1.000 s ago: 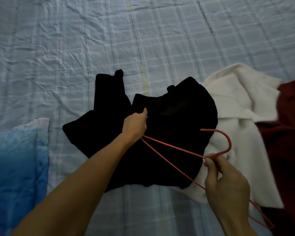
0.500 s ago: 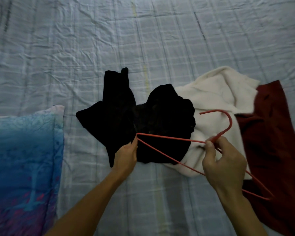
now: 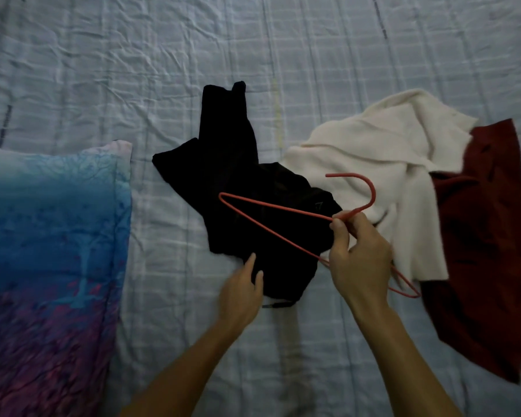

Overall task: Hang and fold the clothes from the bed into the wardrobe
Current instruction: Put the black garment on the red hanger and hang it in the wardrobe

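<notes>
Head view: the right hand [image 3: 360, 260] pinches the red wire hanger [image 3: 271, 206] at its neck, poised over the black garment [image 3: 229, 176] crumpled on the bed [image 3: 313, 341] — probably ready for threading. The left hand [image 3: 241, 293], fingers relaxed, touches the garment's near edge — likely to lift it.

A wrinkled, pale blue checked bed [image 3: 103, 70] fills the frame. At centre lies a crumpled black garment [image 3: 229, 176], its right edge meeting a white garment [image 3: 388, 145] that overlaps a dark red garment [image 3: 487, 251] at far right. A blue-and-purple pillow [image 3: 48, 251] sits at lower left.
</notes>
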Motion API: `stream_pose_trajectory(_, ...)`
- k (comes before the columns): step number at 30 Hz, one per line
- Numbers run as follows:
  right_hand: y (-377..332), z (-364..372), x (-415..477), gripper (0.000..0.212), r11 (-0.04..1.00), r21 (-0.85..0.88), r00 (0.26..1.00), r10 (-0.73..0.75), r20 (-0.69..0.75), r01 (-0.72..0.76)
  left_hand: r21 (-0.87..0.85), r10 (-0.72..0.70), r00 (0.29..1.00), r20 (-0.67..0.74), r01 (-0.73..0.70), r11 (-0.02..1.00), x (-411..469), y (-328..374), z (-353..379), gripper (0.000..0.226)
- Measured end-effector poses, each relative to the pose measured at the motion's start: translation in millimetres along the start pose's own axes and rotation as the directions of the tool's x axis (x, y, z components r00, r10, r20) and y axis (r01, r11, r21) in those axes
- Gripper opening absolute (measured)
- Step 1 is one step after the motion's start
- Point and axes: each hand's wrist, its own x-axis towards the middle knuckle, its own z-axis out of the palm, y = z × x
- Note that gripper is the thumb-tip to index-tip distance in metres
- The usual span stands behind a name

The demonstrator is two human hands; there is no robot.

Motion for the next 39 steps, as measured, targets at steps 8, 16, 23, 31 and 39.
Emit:
stream_pose_trajectory(8, 7.5, 14.4, -10.3, 0.009, 1.000, -0.024, 0.999, -0.001, -0.052, 0.000, -0.050, -0.378, 0.925, 0.046, 0.380, 0.924, 77.2, 14.8, 5.1, 0.069)
stream_pose_trajectory(16, 1.9, 23.6, -28.8, 0.012, 0.999, -0.012, 0.998, -0.036, -0.042, 0.036, 0.062, -0.483, 0.875, 0.040, 0.480, 0.875, 105.4, 20.7, 21.9, 0.072)
stream_pose_trajectory(23, -2.6, 18.4, -37.6, 0.011, 0.997, -0.022, 0.996, -0.075, -0.053, 0.074, -0.021, -0.528, 0.843, 0.107, 0.533, 0.846, 112.5, 20.2, 13.8, 0.051)
stream_pose_trajectory(31, -26.2, 6.0, -49.7, 0.010, 0.993, 0.097, 0.997, -0.064, -0.045, 0.068, -0.002, -0.267, 0.957, -0.117, 0.269, 0.963, 66.4, -0.9, -64.7, 0.039)
stream_pose_trajectory(39, -79.1, -14.8, -68.7, 0.009, 0.979, 0.065, 0.981, -0.191, -0.040, 0.194, -0.076, -0.127, 0.948, -0.293, 0.109, 0.991, 20.2, 31.2, -153.6, 0.033)
